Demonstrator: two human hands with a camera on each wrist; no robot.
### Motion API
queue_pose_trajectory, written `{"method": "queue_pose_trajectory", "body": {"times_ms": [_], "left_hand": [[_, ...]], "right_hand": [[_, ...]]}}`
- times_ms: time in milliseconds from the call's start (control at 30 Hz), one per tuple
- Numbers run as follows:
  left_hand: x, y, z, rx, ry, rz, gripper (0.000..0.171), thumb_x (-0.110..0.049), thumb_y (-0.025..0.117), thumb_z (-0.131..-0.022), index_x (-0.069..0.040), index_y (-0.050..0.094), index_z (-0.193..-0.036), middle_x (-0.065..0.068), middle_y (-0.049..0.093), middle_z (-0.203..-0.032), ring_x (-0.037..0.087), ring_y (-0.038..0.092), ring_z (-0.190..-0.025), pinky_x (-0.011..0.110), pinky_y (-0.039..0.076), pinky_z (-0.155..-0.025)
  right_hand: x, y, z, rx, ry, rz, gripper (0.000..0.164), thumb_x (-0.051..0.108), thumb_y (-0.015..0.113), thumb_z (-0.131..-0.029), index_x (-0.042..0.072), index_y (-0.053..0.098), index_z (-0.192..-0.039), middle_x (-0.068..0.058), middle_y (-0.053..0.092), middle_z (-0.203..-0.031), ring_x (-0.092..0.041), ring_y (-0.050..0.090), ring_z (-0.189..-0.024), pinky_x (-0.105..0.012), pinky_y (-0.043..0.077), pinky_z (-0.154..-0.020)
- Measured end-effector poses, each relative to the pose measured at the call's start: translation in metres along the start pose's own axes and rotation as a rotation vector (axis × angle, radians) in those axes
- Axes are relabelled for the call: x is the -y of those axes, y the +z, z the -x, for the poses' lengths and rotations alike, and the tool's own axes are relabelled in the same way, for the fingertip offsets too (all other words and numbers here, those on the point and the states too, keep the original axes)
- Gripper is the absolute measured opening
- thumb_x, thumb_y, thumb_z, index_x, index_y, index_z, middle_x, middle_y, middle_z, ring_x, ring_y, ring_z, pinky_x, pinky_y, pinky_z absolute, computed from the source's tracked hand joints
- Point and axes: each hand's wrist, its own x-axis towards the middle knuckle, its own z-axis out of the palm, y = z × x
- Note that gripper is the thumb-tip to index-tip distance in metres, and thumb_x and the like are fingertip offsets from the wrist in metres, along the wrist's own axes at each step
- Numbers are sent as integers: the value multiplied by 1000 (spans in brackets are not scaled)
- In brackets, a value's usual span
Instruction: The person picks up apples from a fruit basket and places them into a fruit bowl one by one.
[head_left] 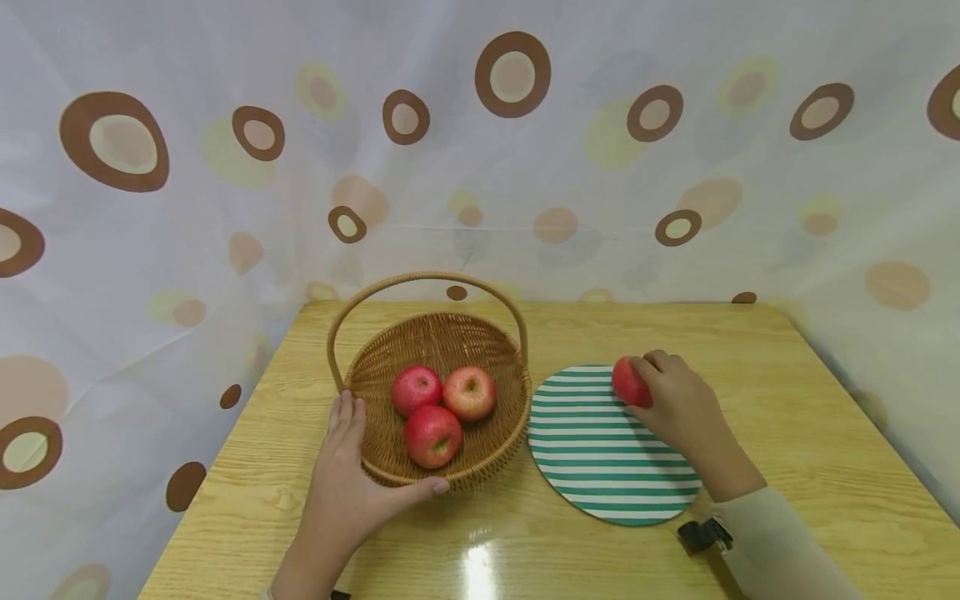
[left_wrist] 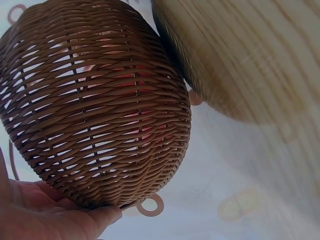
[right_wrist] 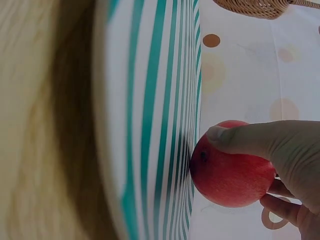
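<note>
two bare hands are set over a wooden table, listed from its near edge outward. toward the near right corner, a pale sleeve bears a small black device near its cuff. the left hand lies spread and released against a wicker basket, fingers nearly straight at the rim's left, thumb along its near side. nearer the right edge lies a green-and-white striped mat. three apples sit inside the basket, one in front of two. the right hand grasps a red apple at the mat's far right edge; whether fruit and mat touch cannot be told. beyond the far edge hangs a spotted cloth.
</note>
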Motion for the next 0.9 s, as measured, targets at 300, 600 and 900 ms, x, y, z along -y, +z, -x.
{"method": "queue_pose_trajectory", "body": {"times_ms": [300,600,900], "left_hand": [[0,1,0,0,-1,-8,155,-89,85,-55,6,30,-164,20,13,-177,41,12,-165,66,27,-128],[0,1,0,8,-4,-17,155,-89,84,-55,6,29,-164,20,12,-177,42,11,-165,66,26,-128],[0,1,-1,12,-9,-15,155,-89,84,-55,6,28,-164,20,12,-177,41,10,-166,65,26,-128]], "right_hand": [[0,-3,5,5,11,-6,71,18,100,-70,-4,68,-129,-24,67,-117,-43,65,-106,-63,64,-83],[7,-7,9,7,1,-33,66,17,101,-70,-3,70,-125,-22,69,-116,-41,66,-105,-61,64,-85],[12,-7,11,-9,-4,-45,65,18,102,-67,-1,72,-122,-21,69,-116,-40,66,-106,-62,63,-86]]}}
